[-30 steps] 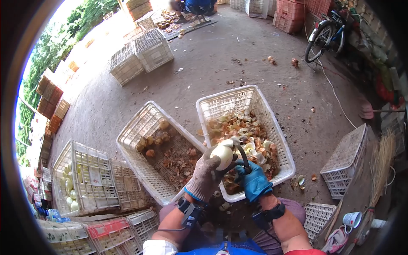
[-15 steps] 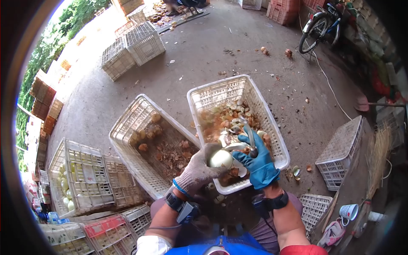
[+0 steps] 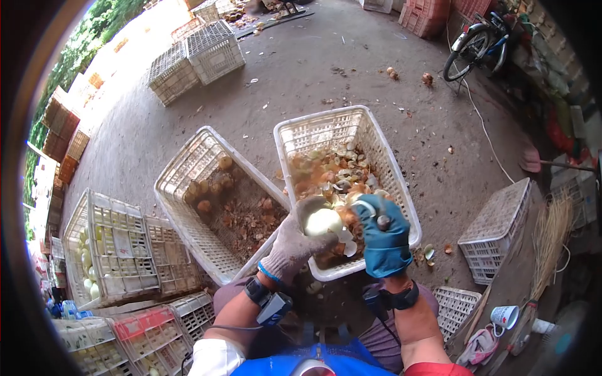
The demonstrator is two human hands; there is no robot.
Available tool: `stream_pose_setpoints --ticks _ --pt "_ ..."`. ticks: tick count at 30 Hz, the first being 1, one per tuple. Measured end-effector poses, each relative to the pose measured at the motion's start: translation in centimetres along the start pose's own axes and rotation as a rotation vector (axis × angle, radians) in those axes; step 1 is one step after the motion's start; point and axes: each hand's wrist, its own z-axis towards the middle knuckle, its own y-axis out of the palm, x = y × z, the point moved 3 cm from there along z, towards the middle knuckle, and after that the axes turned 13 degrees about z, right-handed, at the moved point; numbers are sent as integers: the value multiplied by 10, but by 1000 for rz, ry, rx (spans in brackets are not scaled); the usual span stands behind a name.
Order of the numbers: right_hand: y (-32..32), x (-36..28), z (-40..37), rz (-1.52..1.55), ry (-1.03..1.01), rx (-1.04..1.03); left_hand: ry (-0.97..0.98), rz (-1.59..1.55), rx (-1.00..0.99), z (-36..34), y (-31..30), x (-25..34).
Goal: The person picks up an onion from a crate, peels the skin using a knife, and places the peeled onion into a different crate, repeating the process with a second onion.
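Observation:
My left hand (image 3: 295, 244), in a pale knit glove, is closed around a peeled white onion (image 3: 324, 222) over the near part of a white plastic crate (image 3: 411, 210). Just right of the onion, my right hand (image 3: 384, 241), in a blue rubber glove, is wrapped round a knife (image 3: 383, 222). The knife's rounded dark end shows on top of the fist, and a pale curved part of it sticks out at the left; most of it is hidden. Onion skins and peelings (image 3: 342, 169) fill the crate's bottom below both hands. A pale scrap of peel (image 3: 350, 246) is beside the onion.
A tilted crate (image 3: 182, 160) with unpeeled onions (image 3: 219, 182) and dry skins stands at the left. Further left, crates (image 3: 128, 250) hold peeled onions. Another crate (image 3: 492, 232), a broom (image 3: 552, 244) and a mug (image 3: 505, 316) are at right. A bicycle (image 3: 473, 47) stands behind.
My right hand has turned and drawn slightly away from the onion, its fingers now curled tighter round the knife. My left hand still holds the onion. The view has shifted slightly.

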Motion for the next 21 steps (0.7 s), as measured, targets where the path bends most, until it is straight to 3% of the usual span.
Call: stream_pose_setpoints --ticks 2,6,7,11,14,18,21 --pt "-11 12 5 49 140 146 53 72 13 -2 -4 9" --pt "-16 31 7 -137 166 -94 68 69 56 -1 -11 14" --pt "-12 20 6 -150 369 -187 93 89 59 -1 -12 15" --pt "5 10 -5 323 420 -364 116 256 65 -3 -11 18" --pt "8 -7 -3 281 343 -452 226 391 57 -6 -10 20" --pt "3 -7 -5 238 465 -540 328 510 6 -8 -12 25" --pt "3 -6 -8 200 400 -543 360 565 -38 -10 -13 26"
